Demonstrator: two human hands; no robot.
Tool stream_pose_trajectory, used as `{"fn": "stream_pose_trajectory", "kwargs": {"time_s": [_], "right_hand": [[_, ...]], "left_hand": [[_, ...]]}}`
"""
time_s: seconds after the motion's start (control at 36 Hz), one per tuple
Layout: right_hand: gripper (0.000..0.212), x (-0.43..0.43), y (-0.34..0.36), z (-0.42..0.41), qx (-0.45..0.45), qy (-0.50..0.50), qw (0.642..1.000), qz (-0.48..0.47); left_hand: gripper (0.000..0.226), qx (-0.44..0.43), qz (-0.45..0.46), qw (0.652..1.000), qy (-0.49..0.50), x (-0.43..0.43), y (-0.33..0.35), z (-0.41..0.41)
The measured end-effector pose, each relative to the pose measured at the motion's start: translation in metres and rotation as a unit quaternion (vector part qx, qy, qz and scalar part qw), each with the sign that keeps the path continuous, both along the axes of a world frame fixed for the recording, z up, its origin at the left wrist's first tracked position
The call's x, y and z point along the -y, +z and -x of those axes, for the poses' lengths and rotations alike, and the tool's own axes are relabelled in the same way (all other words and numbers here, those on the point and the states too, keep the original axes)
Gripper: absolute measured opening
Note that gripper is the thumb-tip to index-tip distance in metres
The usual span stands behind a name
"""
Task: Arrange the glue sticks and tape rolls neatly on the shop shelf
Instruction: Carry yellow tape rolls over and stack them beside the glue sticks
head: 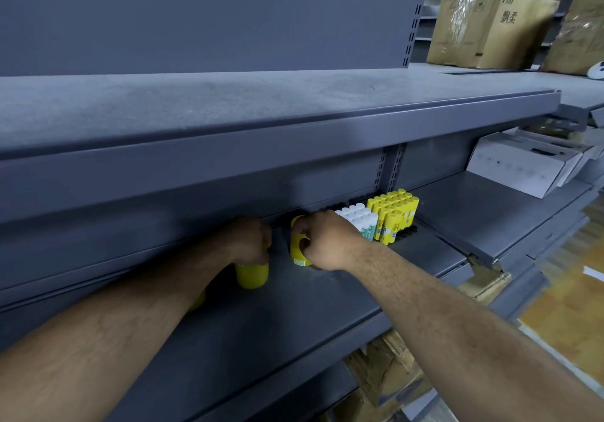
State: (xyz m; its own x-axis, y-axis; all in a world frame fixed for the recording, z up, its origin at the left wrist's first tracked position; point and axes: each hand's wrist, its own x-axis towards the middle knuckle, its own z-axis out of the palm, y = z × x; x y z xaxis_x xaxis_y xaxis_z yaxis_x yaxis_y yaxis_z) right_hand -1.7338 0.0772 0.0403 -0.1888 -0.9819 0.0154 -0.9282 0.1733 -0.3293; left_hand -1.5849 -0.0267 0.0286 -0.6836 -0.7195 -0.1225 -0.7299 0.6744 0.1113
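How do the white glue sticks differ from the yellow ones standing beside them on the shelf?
The white sticks have white caps; the yellow sticks have yellow caps. The white sticks form the smaller block, next to the right hand; the yellow sticks form a larger block farther right. Both stand upright, tightly packed.

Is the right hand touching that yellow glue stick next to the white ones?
Touching. The head view shows the right hand with its thumb and fingers curled round the yellow glue stick; no gap shows between them.
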Motion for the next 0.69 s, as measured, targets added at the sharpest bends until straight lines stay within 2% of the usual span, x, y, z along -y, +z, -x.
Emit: {"fn": "stream_pose_trajectory", "kwargs": {"time_s": [0.28, 0.44, 0.61, 0.69], "right_hand": [[0.037, -0.002, 0.003, -0.005, -0.015, 0.021, 1.0, 0.0], [0.038, 0.0, 0.007, -0.01, -0.029, 0.036, 0.999, -0.003], [0.029, 0.008, 0.012, -0.021, -0.053, 0.057, 0.997, 0.0], [0.036, 0.014, 0.013, -0.029, -0.055, 0.059, 0.996, 0.034]], "left_hand": [[0.039, 0.008, 0.032, 0.999, 0.001, -0.005, -0.007, 0.002], [0.066, -0.003, -0.018, 1.0, 0.017, -0.008, -0.008, -0.003], [0.068, -0.023, 0.007, 0.998, 0.054, -0.016, 0.003, -0.016], [0.072, -0.02, 0.044, 0.996, 0.076, -0.014, 0.009, -0.03]]}}
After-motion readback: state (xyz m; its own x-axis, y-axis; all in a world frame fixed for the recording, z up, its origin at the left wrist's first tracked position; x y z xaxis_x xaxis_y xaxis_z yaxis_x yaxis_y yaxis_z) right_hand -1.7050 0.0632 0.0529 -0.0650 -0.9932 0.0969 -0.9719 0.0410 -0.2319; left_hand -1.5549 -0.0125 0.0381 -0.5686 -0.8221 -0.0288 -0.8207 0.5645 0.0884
